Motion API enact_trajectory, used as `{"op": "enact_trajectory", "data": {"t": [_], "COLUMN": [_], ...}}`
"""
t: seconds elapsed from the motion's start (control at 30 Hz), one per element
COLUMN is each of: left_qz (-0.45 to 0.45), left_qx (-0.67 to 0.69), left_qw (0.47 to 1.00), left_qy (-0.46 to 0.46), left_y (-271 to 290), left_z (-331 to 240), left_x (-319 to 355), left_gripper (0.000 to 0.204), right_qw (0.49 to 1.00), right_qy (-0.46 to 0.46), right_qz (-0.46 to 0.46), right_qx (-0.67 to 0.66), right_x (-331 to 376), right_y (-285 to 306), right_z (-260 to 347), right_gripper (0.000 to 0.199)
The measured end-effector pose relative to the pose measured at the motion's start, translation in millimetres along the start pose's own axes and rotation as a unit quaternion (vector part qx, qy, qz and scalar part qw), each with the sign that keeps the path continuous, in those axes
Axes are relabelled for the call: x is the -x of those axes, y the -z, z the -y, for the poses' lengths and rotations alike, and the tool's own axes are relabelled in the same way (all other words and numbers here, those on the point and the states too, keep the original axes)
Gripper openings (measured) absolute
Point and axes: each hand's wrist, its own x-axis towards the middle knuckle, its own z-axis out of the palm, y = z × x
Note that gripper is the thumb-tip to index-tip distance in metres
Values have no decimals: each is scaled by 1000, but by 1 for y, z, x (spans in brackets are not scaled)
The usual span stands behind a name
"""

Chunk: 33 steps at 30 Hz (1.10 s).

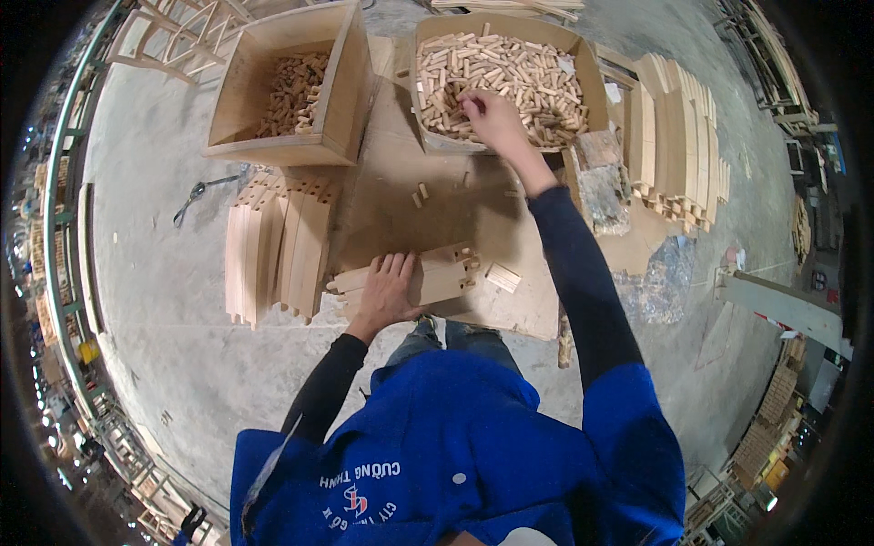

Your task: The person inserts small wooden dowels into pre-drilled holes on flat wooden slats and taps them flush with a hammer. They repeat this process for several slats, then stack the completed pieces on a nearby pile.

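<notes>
While the head view takes in both of the person's hands, several details are lost in it. Right fingertips partly hidden by the hand itself; whether they pinch a dowel cannot be told. Thumb of the left hand hard to make out. Lower legs cut off from sight by the blue jacket [455,437]; the far rim of the surroundings blurs into dark fisheye edge. Depth of the dowels [296,86] in the wooden bin [300,150], upper left, cannot be read.

Right arm reaches well forward, nearly straight, dark sleeve ending at the wrist. Right hand [492,118] bent inward over the cardboard box [597,91], fingers curled at the heaped wooden dowels [555,77].

Left arm bent, lower and nearer the body. Left hand [390,287] lies palm down, fingers extended across the wooden pieces [443,276], pressing rather than clasping. These pieces lie side by side, slightly slanted, on the brown board [523,314] just before the legs. Loose dowels [420,197] rest beyond them, between the hands.
</notes>
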Motion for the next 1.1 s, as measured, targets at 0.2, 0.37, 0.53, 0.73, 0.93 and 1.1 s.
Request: {"op": "enact_trajectory", "data": {"t": [0.2,0.37,0.53,0.73,0.93,1.1], "left_qz": [10,-9,-3,-11,-22,-26], "left_qx": [8,14,11,16,9,9], "left_qw": [1000,1000,1000,1000,1000,1000], "left_qy": [22,7,7,1,-6,-6], "left_y": [1,-1,0,-5,-6,-5], "left_z": [-2,-1,0,3,3,3], "left_x": [1,0,-1,0,1,3], "left_gripper": [107,107,108,109,108,108], "right_qw": [983,982,969,930,932,967], "right_qy": [16,-10,150,183,172,-28], "right_qz": [97,53,157,266,260,240], "right_qx": [156,181,117,174,186,-85], "right_x": [-61,-58,-63,-73,-73,-69], "right_y": [-59,-69,-48,-46,-46,-28], "right_z": [-13,-31,-36,-34,-37,-28], "right_gripper": [30,31,35,45,50,58]}}
